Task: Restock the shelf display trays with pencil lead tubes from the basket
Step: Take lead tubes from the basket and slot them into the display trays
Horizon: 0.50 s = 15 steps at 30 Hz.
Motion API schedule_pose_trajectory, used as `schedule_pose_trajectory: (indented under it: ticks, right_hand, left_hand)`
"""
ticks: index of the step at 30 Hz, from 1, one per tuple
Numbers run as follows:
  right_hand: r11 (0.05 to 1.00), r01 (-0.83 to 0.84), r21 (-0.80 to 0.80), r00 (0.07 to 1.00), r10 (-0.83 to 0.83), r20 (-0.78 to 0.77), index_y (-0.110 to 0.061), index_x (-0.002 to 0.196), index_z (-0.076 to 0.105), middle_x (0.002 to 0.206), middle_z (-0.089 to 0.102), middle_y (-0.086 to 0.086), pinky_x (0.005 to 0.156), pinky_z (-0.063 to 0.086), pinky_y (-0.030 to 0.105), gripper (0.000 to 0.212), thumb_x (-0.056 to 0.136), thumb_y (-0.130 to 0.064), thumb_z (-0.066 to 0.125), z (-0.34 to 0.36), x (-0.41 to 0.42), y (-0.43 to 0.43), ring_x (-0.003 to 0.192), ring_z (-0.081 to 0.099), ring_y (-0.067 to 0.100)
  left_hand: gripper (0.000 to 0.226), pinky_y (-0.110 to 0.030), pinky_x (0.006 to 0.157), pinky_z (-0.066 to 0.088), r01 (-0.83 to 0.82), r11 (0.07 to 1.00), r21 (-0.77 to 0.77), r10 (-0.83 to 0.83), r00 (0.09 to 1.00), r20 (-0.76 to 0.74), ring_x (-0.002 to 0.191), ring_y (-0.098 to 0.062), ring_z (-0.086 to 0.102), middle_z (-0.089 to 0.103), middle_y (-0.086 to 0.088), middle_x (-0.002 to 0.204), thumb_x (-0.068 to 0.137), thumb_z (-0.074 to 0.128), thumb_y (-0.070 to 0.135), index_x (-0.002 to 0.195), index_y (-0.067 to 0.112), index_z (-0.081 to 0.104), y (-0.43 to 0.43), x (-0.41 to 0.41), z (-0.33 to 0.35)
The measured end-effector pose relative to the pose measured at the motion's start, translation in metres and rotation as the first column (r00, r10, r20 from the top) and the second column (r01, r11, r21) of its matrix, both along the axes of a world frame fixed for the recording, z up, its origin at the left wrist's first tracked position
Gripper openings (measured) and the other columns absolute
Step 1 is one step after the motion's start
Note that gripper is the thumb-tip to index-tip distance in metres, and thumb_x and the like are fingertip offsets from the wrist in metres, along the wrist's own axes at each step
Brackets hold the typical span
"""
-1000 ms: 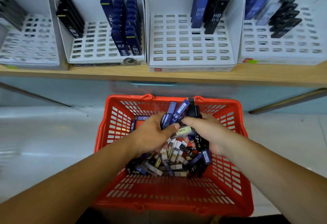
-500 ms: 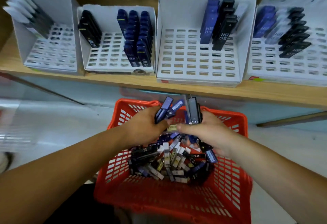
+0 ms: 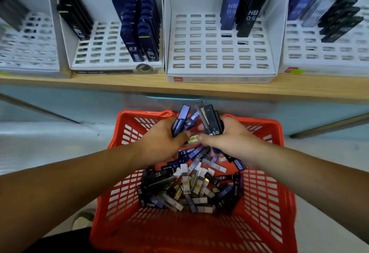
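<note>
left hand [image 3: 161, 139] clamped on blue flat plastic tubes [image 3: 182, 118], right hand [image 3: 229, 138] clamped on black flat 0.5 tubes [image 3: 211, 121], long axes toward 12 o'clock. white slotted HB tray [image 3: 219, 78] at 12, right hand nearer.

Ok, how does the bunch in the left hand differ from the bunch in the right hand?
The left hand grips blue tubes, while the right hand grips black tubes. One of the blue tubes reads 0.3; the front one of the black tubes reads 0.5. Both bunches stick up past the fingers over the red basket, tips leaning toward each other.
</note>
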State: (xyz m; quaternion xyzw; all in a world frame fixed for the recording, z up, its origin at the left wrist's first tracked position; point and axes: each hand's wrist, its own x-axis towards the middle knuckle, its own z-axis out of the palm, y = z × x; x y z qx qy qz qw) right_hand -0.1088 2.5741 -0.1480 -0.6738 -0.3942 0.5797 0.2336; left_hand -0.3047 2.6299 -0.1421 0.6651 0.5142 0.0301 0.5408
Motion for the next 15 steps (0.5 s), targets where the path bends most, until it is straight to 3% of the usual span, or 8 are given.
schedule_pose_trajectory:
  ticks: [6, 12, 15]
  right_hand:
    - [0.999, -0.038, 0.023, 0.999, 0.038, -0.015, -0.02, 0.102, 0.068, 0.08, 0.069, 0.011, 0.06, 0.056, 0.039, 0.012, 0.094, -0.024, 0.075, 0.0, -0.006, 0.002, 0.061, 0.068, 0.019]
    - [0.998, -0.05, 0.044, 0.999, 0.049, 0.018, -0.015, 0.099, 0.068, 0.075, 0.067, 0.01, 0.063, 0.054, 0.042, 0.015, 0.091, -0.021, 0.079, 0.029, -0.009, -0.01, 0.06, 0.064, 0.021]
    - [0.987, -0.129, 0.097, 0.991, 0.124, 0.059, -0.015, 0.095, 0.067, 0.069, 0.065, 0.004, 0.064, 0.058, 0.041, 0.017, 0.089, -0.023, 0.081, 0.048, -0.012, -0.011, 0.059, 0.065, 0.019]
  left_hand:
    - [0.016, -0.028, 0.047, 0.052, -0.017, 1.0, -0.005, 0.017, 1.0, -0.012, 0.049, -0.013, 0.059, 0.065, -0.008, 0.075, 0.102, 0.064, 0.031, 0.105, 0.016, 0.058, 0.009, -0.01, 0.003]
    - [0.015, -0.033, 0.05, 0.052, 0.019, 1.0, 0.003, -0.019, 0.999, 0.031, 0.05, -0.02, 0.062, 0.065, -0.003, 0.059, 0.104, 0.062, 0.029, 0.096, 0.016, 0.06, 0.005, -0.013, 0.039]
    - [0.021, -0.028, 0.046, 0.049, 0.067, 0.996, 0.052, -0.068, 0.997, 0.026, 0.046, -0.015, 0.059, 0.064, 0.0, 0.055, 0.104, 0.062, 0.028, 0.09, 0.012, 0.06, 0.005, -0.017, 0.059]
